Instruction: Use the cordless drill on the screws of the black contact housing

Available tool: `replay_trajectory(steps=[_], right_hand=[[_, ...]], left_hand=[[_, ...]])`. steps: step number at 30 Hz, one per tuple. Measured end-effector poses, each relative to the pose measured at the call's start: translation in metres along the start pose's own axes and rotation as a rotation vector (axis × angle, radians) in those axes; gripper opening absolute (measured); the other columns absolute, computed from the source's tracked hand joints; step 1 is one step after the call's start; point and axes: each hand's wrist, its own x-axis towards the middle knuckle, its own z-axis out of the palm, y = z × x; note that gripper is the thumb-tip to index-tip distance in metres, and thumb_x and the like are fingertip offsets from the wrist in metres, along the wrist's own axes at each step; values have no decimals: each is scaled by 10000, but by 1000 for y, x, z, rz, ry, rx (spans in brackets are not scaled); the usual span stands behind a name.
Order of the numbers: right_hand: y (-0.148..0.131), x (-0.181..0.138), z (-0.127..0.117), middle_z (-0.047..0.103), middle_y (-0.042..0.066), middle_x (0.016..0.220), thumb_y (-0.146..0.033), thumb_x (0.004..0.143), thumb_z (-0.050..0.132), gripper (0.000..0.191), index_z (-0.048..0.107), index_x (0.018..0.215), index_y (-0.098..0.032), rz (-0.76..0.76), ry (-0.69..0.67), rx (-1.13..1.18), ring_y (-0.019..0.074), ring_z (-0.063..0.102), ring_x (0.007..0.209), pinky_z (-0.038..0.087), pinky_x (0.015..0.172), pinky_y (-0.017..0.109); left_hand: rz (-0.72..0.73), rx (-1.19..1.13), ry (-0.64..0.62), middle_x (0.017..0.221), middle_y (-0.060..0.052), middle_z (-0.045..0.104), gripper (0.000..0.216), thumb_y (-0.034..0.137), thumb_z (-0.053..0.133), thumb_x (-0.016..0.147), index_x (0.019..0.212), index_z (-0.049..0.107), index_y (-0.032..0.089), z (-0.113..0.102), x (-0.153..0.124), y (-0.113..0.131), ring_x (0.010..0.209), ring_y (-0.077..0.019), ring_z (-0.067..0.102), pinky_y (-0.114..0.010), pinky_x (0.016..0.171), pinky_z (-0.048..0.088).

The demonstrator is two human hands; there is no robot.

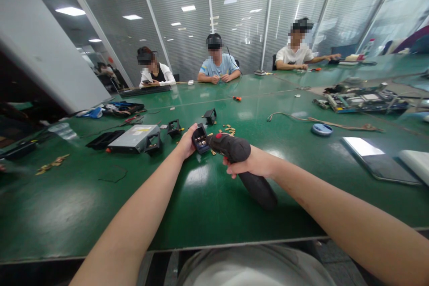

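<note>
My left hand [188, 144] is closed round the side of a small black plastic housing [201, 147], tilted so its open face shows brass-coloured metal parts inside. In my right hand [252, 161] is a black cordless screwdriver [231, 146] with a red mark on top. Its nose points left at the housing; I cannot tell whether the tip touches anything. Just beyond both hands lie loose brass pieces [229, 129]. Similar black housings stand nearby: one behind [210, 116], one to the left [173, 128] and one nearer [153, 144].
On the left are a silver disc drive [134, 137], a brass pile [52, 164] and a clear plastic cup [63, 132]. To the right are a round blue-rimmed lid [322, 129], a phone-like slab [378, 161], cables [342, 124] and circuit boards [368, 99]. Several people sit across the green table [187, 214].
</note>
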Motion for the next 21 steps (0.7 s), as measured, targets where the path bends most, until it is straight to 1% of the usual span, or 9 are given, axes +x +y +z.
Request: replay_trajectory(steps=[3,6,12,17,21], right_hand=[[1,0,0,649,-67,841,-73,642,844,1097,346,1601,-266,1,-3,4,148,651,630,581,597,301],[1,0,-1,646,-70,822,-81,630,863,1112,347,1597,-267,-1,-5,11,159,658,635,579,586,299],[0,0,0,642,-66,831,-74,629,857,1032,403,1541,-239,1,1,5,149,653,637,585,593,299],[0,0,0,638,-72,829,-78,630,850,1045,382,1549,-241,-1,-5,11,146,647,631,591,593,305],[-1,0,1,637,-74,824,-63,633,835,1049,370,1557,-238,-3,-3,13,148,653,624,589,585,299]], left_hand=[[-4,-8,1,835,-94,801,477,509,803,887,1180,719,142,1,-1,0,658,-234,768,-358,747,631],[-8,-6,6,841,-92,802,444,496,789,901,1164,722,145,0,0,0,664,-234,770,-359,754,632],[1,0,14,841,-93,801,391,470,746,940,1156,724,144,-1,3,-1,673,-235,770,-363,765,631],[-8,1,17,851,-96,803,396,470,755,934,1161,727,147,-1,1,0,679,-243,773,-374,770,632],[-14,1,18,837,-97,800,397,471,745,941,1159,726,140,0,0,1,662,-234,767,-360,756,631]])
